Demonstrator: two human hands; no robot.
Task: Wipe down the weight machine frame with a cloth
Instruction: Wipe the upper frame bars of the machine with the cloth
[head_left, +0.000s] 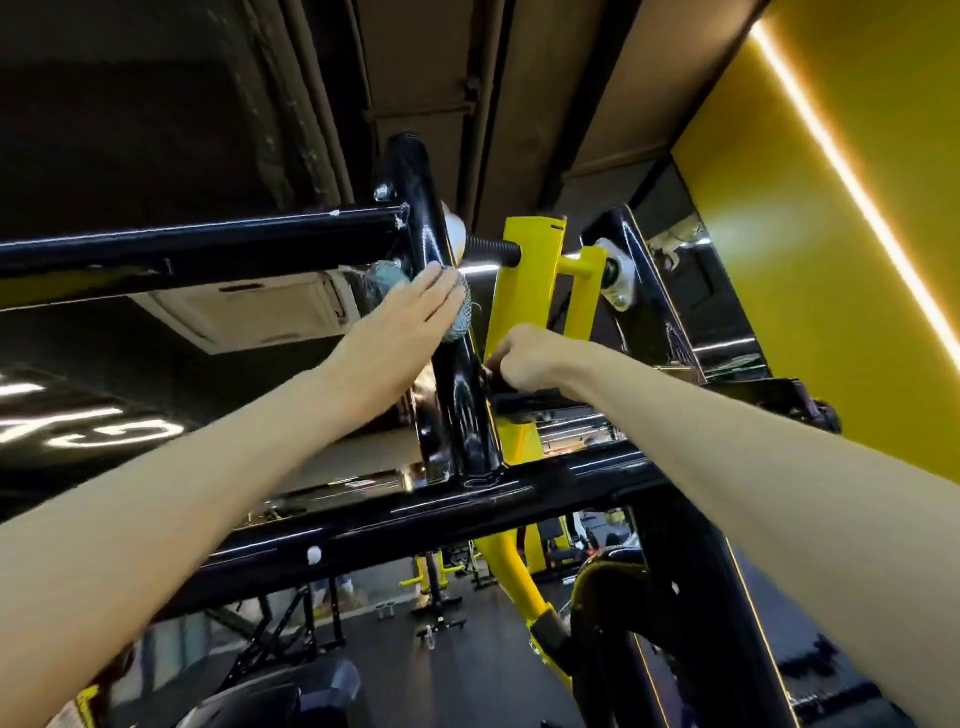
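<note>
Two hands up: left hand (410, 317) flat, fingers straight, presses crumpled blue-grey cloth (460, 323) on glossy black steel upright (460, 400); right hand (524, 358) grips black bracket (519, 401) beside yellow pivot arm (524, 291), and if that arm swings it could pinch fingers.

Dim gym interior. A warm light strip (852, 182) along the yellow wall (857, 322) gives the brightest light; the ceiling (156, 130) lies dark. White glare streaks the glossy black frame (460, 400). Straight bars bow toward the edges, and the whole view is slightly soft, with the far floor (395, 670) blurred.
</note>
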